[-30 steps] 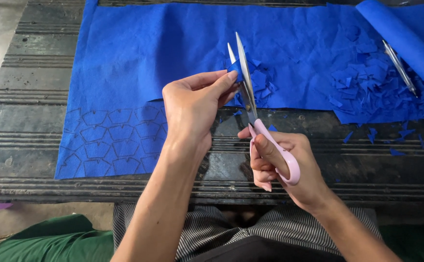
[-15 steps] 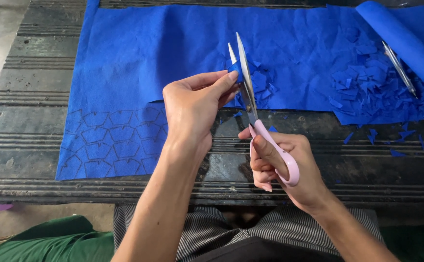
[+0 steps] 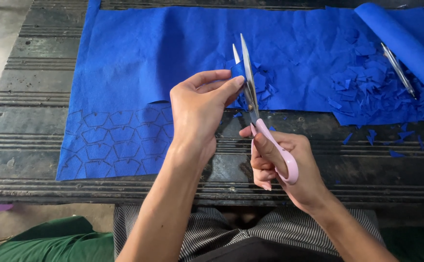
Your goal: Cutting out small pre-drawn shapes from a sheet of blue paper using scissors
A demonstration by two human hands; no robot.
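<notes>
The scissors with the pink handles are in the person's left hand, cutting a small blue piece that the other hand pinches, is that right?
Not quite. The head view shows the pink-handled scissors in the right hand, not the left. The left hand is the one pinching the small blue piece between the open blades.

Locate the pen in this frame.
The pen lies at the far right of the head view, on the blue felt sheet, between the rolled felt and the pile of blue scraps.
</notes>
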